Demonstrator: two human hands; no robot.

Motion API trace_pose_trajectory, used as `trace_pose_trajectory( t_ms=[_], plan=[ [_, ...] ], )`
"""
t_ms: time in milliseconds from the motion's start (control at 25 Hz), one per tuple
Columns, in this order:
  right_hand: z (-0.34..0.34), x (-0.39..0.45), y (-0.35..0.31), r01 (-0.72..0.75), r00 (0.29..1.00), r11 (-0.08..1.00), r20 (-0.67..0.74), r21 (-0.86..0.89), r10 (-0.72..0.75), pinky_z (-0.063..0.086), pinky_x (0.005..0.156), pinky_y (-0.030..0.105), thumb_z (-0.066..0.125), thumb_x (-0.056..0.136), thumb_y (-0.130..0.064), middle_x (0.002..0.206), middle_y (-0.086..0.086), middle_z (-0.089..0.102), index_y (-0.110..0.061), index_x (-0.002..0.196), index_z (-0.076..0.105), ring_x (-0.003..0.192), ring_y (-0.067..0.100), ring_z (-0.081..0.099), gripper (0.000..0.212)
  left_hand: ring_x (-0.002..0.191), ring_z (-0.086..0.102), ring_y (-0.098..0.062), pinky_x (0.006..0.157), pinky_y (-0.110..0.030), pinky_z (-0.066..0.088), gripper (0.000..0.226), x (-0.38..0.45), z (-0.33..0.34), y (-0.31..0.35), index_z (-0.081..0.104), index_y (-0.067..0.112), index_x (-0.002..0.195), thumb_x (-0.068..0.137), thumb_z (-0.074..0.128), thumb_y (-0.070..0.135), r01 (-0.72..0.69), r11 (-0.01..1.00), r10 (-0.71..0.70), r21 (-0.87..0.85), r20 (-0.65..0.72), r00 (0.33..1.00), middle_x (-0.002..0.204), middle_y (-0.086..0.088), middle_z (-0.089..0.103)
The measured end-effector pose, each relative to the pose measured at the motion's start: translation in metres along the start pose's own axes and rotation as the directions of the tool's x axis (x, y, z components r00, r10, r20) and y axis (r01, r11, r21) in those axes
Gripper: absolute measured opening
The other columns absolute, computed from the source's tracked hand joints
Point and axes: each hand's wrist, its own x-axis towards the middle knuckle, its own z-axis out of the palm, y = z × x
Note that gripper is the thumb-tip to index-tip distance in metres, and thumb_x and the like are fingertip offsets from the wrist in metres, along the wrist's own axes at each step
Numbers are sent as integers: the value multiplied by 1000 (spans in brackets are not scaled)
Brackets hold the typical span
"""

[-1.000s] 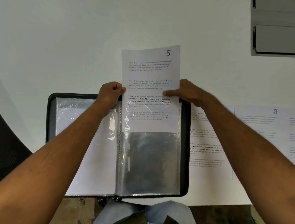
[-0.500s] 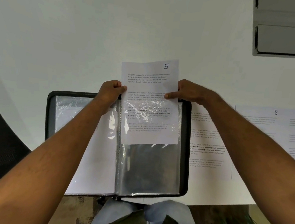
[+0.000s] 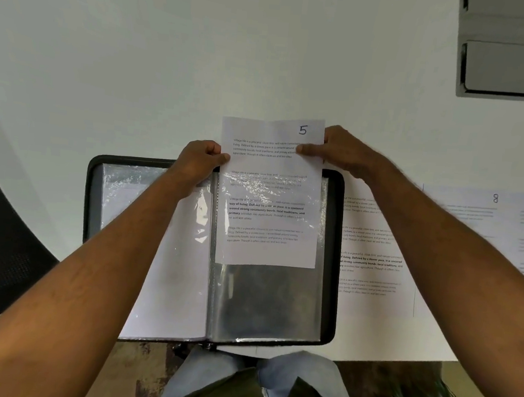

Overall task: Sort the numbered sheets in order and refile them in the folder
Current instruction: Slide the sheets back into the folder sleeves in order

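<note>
Over the open folder (image 3: 333,252) on the white worktop (image 3: 138,76), sheet 5 (image 3: 270,199) sits halfway inside the right-hand plastic sleeve (image 3: 267,300). Left hand (image 3: 199,161) pinches its left edge, right hand (image 3: 337,151) pinches its right edge near the top

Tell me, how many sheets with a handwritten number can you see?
2. Sheet 5 is half inside the folder's right-hand sleeve, pinched by both hands. Sheet 8 lies on the table at right. Other sheets' numbers are hidden.
</note>
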Motion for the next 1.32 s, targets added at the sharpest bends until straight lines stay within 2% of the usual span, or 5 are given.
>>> trace_pose_trajectory(
  t_ms=[360, 600, 720, 1040, 1320],
  plan=[
    [0, 2, -2, -78, 977, 931, 159, -357, 143, 50, 69, 25, 83, 83, -39, 95, 8, 78, -12, 96, 76, 78, 20, 69, 32, 62, 42, -19, 49, -24, 32, 16, 6, 2, -6, 63, 11, 92, 98, 67, 25, -19, 999, 17, -46, -43, 999, 82, -11, 56],
    [12, 4, -15, 119, 992, 958, -1, -262, -123, 47, 81, 24, 79, 88, -25, 87, -5, 76, -27, 109, 75, 82, 7, 69, 21, 51, 38, -14, 48, -20, 33, 34, 7, 1, -8, 50, 11, 70, 97, 68, 21, -40, 999, 40, 30, -6, 999, 68, -5, 49],
    [18, 6, -21, 168, 985, 942, 85, -291, -149, 45, 78, 19, 73, 90, -15, 79, -6, 76, -30, 112, 75, 73, 0, 66, 27, 64, 46, -19, 59, -28, 40, 30, 8, -2, -11, 57, -6, 84, 95, 70, 18, -69, 995, 65, 67, 49, 997, 75, -11, 51],
    [21, 6, -17, 174, 956, 904, 287, -389, -61, 47, 83, 26, 72, 94, -12, 70, -20, 71, -23, 113, 77, 69, -3, 62, 23, 78, 58, -10, 74, -24, 47, 11, 2, -3, -13, 75, 19, 96, 94, 69, 11, -179, 982, 174, 55, 97, 980, 83, 2, 66],
    [36, -2, -19, 153, 956, 878, 294, -453, -16, 48, 107, 35, 70, 96, -31, 109, -14, 76, -25, 107, 80, 109, 4, 66, 16, 98, 67, -22, 93, -49, 55, 8, 7, -5, -20, 78, 36, 84, 79, 82, 42, -311, 890, 254, 333, 204, 946, 96, -3, 71]
  ],
)
